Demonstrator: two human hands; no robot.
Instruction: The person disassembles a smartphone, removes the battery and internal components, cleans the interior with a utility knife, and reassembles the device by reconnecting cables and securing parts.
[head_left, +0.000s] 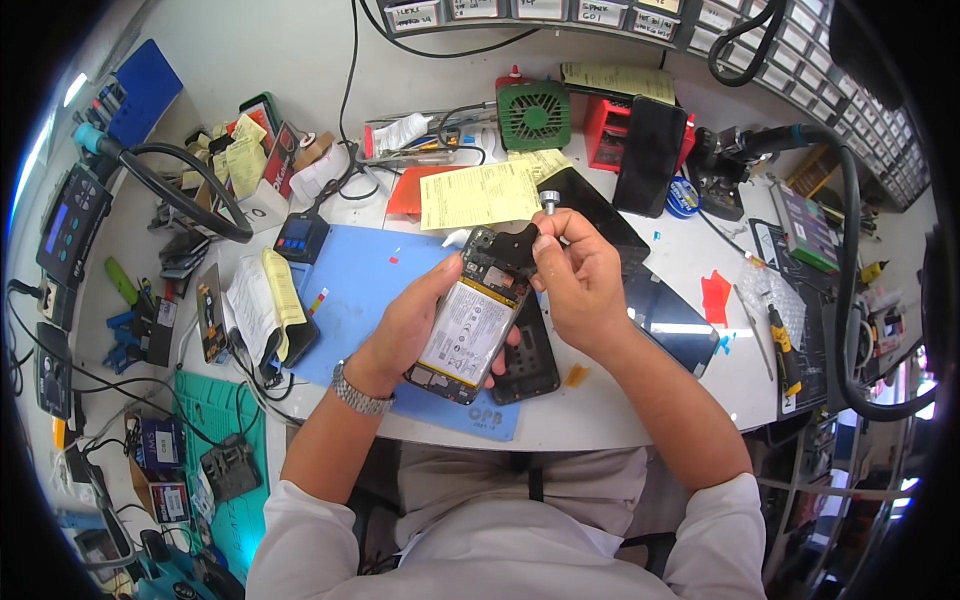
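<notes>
My left hand (418, 310) grips an opened phone (467, 325), tilted, with its pale battery and circuit board bare. At the phone's top end, the thumb and fingers of my right hand (578, 270) pinch the edge of a thin black cover piece (515, 246). A silver ridged knob (549, 200) sticks up just above those fingers; what it belongs to is hidden by the hand. Beneath the phone lies a dark back cover (530, 362), partly on a blue mat (350, 270). A small white tip (456, 239) shows beside the phone's upper left corner.
Yellow paper slips (478, 196) lie beyond my hands, near a green fan (534, 115). Dark screens (672, 318) lie to the right, with tweezers (754, 333) and a yellow-black hand tool (783, 350). Thick black hoses (850, 270) arch on both sides.
</notes>
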